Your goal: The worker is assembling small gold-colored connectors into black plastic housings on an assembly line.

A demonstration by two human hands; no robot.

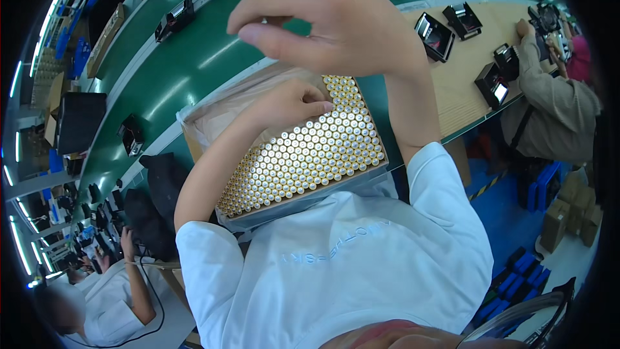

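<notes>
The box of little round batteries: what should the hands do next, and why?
Probably the left hand should lift out one battery. Its fingertips already rest on the packed batteries in the cardboard box, while the right hand hovers above, pinched.

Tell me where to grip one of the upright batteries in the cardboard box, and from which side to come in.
Probably come straight down from above and pinch the exposed top end. The batteries stand upright, packed side against side in the cardboard box, so only their round tops show. Starting at the open edge of the pack, where the left hand rests, looks easiest. The right hand is raised above, fingers pinched.
</notes>
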